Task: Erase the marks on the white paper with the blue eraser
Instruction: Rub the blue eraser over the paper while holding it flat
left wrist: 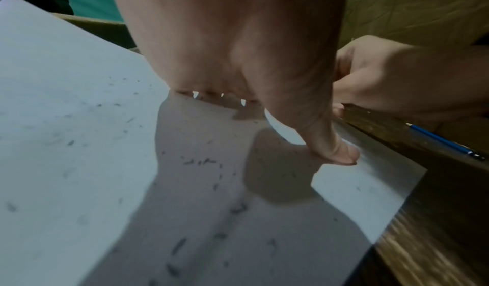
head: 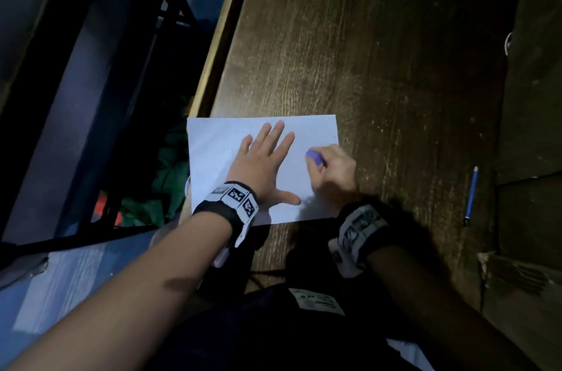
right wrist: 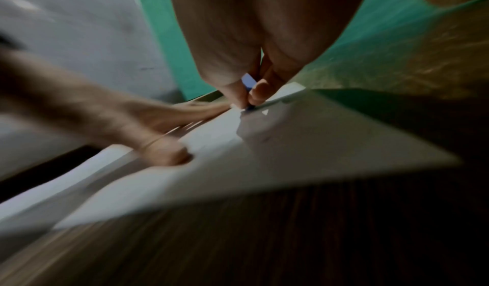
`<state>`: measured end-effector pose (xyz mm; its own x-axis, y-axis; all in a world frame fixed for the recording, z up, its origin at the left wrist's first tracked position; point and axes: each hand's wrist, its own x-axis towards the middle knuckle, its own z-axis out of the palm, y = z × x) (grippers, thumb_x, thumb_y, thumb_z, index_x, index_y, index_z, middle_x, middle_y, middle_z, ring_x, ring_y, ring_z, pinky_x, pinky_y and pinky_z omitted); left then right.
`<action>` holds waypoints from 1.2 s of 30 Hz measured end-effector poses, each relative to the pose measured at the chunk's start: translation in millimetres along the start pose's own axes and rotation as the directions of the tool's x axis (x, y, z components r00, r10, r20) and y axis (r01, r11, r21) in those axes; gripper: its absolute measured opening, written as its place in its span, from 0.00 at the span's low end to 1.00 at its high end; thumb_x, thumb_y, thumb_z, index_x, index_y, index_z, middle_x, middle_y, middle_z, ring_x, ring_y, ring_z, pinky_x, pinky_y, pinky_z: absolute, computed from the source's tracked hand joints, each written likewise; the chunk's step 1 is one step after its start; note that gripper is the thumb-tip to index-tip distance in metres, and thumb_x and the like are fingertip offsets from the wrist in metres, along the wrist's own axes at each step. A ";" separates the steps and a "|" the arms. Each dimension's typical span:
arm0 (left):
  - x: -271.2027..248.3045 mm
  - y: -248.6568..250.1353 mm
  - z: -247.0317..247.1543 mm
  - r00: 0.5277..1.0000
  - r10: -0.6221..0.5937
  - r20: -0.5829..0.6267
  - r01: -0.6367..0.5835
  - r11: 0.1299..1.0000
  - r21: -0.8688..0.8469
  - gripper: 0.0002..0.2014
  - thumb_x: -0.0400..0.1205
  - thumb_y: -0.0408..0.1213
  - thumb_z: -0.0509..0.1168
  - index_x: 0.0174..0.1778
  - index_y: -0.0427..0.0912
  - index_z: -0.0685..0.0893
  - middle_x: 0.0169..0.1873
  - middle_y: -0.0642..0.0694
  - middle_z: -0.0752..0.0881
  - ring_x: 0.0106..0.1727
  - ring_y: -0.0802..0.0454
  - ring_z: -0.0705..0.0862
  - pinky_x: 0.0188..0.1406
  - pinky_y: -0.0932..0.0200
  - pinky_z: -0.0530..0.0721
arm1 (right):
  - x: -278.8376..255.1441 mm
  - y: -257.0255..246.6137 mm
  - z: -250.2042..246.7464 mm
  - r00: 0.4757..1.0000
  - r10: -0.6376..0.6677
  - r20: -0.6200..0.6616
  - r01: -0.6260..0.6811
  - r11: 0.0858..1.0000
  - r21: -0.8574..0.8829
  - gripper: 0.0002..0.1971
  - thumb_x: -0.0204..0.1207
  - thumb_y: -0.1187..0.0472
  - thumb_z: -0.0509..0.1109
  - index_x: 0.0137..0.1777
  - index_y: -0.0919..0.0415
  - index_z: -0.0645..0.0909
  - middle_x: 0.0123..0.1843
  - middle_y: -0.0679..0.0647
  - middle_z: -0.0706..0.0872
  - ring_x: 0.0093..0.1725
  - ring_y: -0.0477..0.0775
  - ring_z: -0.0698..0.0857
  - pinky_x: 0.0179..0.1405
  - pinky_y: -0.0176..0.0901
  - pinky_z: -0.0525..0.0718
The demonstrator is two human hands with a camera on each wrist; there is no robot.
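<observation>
A white paper (head: 219,145) lies on the dark wooden table (head: 380,51), its left part reaching past the table's edge. My left hand (head: 267,157) presses flat on the paper with fingers spread and straight. My right hand (head: 331,170) pinches the blue eraser (head: 315,156) and holds its tip on the sheet near the right edge. In the right wrist view the eraser (right wrist: 248,81) shows between thumb and fingers, touching the paper (right wrist: 304,144). The left wrist view shows dark eraser crumbs (left wrist: 206,162) scattered over the paper (left wrist: 66,81) under my left hand (left wrist: 238,50).
A blue pencil (head: 471,196) lies on the table to the right of the paper, also visible in the left wrist view as the pencil (left wrist: 447,142). A raised wooden ledge (head: 529,97) borders the table on the right. A dark metal frame (head: 91,81) stands beyond the table's left edge.
</observation>
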<state>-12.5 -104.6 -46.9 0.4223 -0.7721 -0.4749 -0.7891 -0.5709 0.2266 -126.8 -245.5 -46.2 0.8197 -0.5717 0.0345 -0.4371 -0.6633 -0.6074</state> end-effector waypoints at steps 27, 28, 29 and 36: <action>6.5 6.1 -7.8 0.999 -0.028 0.033 0.027 0.999 0.045 0.69 0.66 0.79 0.68 0.89 0.51 0.33 0.87 0.45 0.28 0.89 0.41 0.32 0.86 0.35 0.43 | -30.6 -26.0 0.5 0.941 -0.177 0.289 0.174 0.984 0.037 0.07 0.75 0.64 0.68 0.41 0.66 0.87 0.37 0.59 0.83 0.37 0.56 0.82 0.40 0.44 0.80; 6.7 6.5 -7.6 0.999 -0.029 0.033 0.027 0.998 0.054 0.69 0.65 0.80 0.67 0.89 0.50 0.33 0.88 0.44 0.28 0.89 0.41 0.32 0.86 0.35 0.43 | -25.8 -23.5 -2.4 0.922 -0.199 0.331 0.197 0.980 0.040 0.08 0.76 0.62 0.68 0.42 0.66 0.87 0.38 0.59 0.84 0.38 0.56 0.82 0.41 0.46 0.81; 6.9 6.6 -7.7 0.999 -0.030 0.038 0.027 0.997 0.070 0.71 0.63 0.83 0.65 0.89 0.50 0.32 0.87 0.44 0.28 0.89 0.40 0.32 0.86 0.34 0.43 | -10.1 -21.3 -4.6 0.926 -0.174 0.334 0.170 0.985 0.041 0.08 0.77 0.62 0.68 0.44 0.65 0.87 0.40 0.58 0.85 0.41 0.56 0.83 0.45 0.48 0.82; 5.7 6.9 -9.0 0.998 -0.028 0.061 0.023 0.997 0.071 0.72 0.61 0.84 0.65 0.88 0.50 0.31 0.87 0.44 0.27 0.88 0.41 0.31 0.86 0.35 0.43 | 24.0 -19.2 8.1 0.999 -0.029 0.021 0.029 1.000 0.001 0.05 0.77 0.71 0.69 0.48 0.69 0.87 0.45 0.63 0.85 0.43 0.61 0.84 0.49 0.48 0.81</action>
<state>-11.6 -115.5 -40.4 0.4160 -0.7375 -0.5320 -0.8089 -0.5674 0.1541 -95.7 -242.5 -40.2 0.8399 -0.5415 0.0355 -0.4124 -0.6795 -0.6068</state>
